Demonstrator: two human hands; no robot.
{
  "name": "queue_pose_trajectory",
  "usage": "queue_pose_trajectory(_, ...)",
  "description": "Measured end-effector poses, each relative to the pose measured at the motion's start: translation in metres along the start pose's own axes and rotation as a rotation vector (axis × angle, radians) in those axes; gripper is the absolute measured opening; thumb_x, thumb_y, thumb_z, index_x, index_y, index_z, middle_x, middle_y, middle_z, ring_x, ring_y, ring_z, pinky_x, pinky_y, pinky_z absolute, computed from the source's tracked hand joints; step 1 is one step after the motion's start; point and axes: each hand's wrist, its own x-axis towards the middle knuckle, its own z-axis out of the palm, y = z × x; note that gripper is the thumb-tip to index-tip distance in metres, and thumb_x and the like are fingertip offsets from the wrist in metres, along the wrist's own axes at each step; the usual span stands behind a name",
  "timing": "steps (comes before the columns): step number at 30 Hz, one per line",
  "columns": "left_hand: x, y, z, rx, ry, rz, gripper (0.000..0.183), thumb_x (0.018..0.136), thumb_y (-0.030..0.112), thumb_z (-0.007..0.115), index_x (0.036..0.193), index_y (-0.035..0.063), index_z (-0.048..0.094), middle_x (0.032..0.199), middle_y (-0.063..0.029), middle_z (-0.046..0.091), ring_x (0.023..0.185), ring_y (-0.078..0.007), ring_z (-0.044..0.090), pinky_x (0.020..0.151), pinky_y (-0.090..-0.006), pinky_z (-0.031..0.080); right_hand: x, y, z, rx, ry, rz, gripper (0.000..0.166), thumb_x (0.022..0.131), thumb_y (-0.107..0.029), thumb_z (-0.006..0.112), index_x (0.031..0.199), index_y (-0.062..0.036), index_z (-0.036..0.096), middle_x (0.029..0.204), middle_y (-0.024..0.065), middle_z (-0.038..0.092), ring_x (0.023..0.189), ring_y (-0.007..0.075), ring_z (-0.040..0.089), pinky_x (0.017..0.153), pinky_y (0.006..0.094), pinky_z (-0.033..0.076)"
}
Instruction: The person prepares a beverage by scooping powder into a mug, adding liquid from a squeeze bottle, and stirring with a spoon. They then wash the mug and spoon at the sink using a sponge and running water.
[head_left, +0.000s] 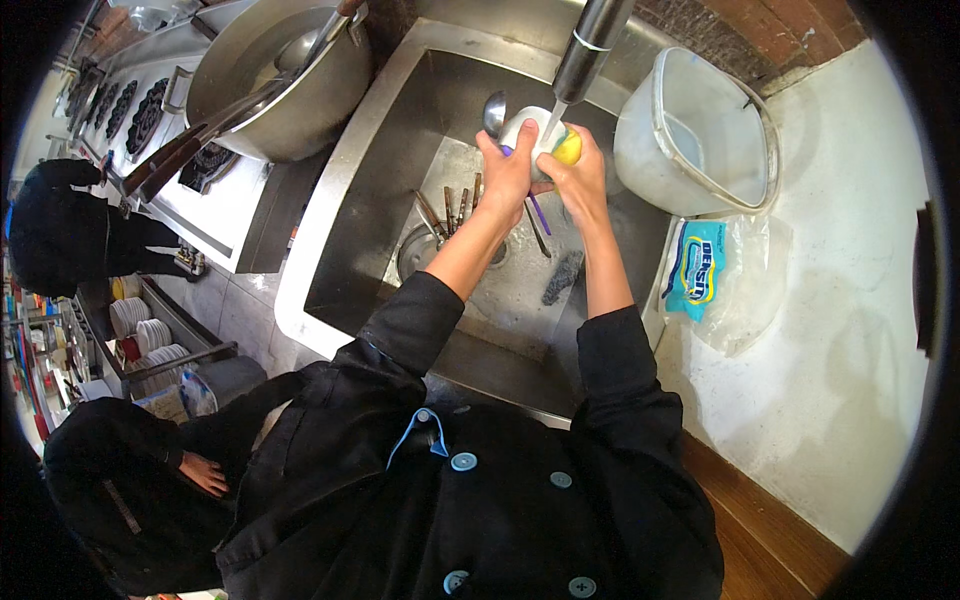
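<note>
Under the stream from the faucet (581, 64), my left hand (508, 171) grips a white bowl (531, 124) with the thumb over its rim. My right hand (580, 166) presses a yellow sponge (568, 148) against the bowl's right side. A steel ladle's bowl (494, 112) and a purple handle (539, 214) show beside and below my left hand; whether I hold them too, I cannot tell. Lower in the steel sink (360, 202), several wooden-handled utensils (448, 206) lie around the drain. A dark grey scouring pad (561, 277) rests on the sink floor.
Left of the sink stands a large metal pot (300, 124) with long-handled ladles across it, beside a stove (169, 67). At right are a white plastic bucket (637, 142) and a plastic detergent bag (697, 270). Two people in black, one near (142, 480), one farther (67, 232), are at left.
</note>
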Motion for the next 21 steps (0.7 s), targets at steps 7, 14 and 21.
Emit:
queue_pose_trajectory(7, 0.015, -0.011, -0.003, 0.234, 0.105, 0.073, 0.050, 0.084, 0.035, 0.057, 0.111, 0.0071, 0.025, 0.105, -0.0157, 0.045, 0.091, -0.0245, 0.054, 0.059, -0.0399, 0.054, 0.007, 0.032, -0.001, -0.089, 0.059, -0.182, 0.057, 0.057, -0.016, 0.069, 0.107, 0.0060, 0.050, 0.089, 0.0133, 0.061, 0.082, 0.0173, 0.059, 0.072, 0.0286, 0.046)
queue_pose_trajectory(14, 0.016, -0.012, -0.002, 0.248, 0.083, 0.056, 0.056, 0.081, 0.038, 0.059, 0.112, 0.0089, 0.023, 0.108, -0.0172, 0.038, 0.092, -0.0264, 0.050, 0.060, -0.0392, 0.053, 0.010, 0.014, -0.004, 0.005, -0.011, 0.039, 0.048, 0.061, -0.013, 0.064, 0.105, 0.0043, 0.054, 0.086, 0.0078, 0.059, 0.075, 0.0141, 0.055, 0.067, 0.0259, 0.044)
queue_pose_trajectory(21, 0.015, -0.010, -0.002, 0.127, 0.032, 0.002, 0.074, 0.074, 0.043, 0.065, 0.124, 0.0082, 0.022, 0.114, -0.0271, 0.031, 0.104, -0.0351, 0.039, 0.085, -0.0417, 0.041, 0.011, 0.017, -0.011, -0.020, -0.039, -0.008, 0.043, 0.063, -0.015, 0.063, 0.102, 0.0030, 0.056, 0.082, 0.0056, 0.058, 0.070, 0.0132, 0.053, 0.063, 0.0254, 0.043)
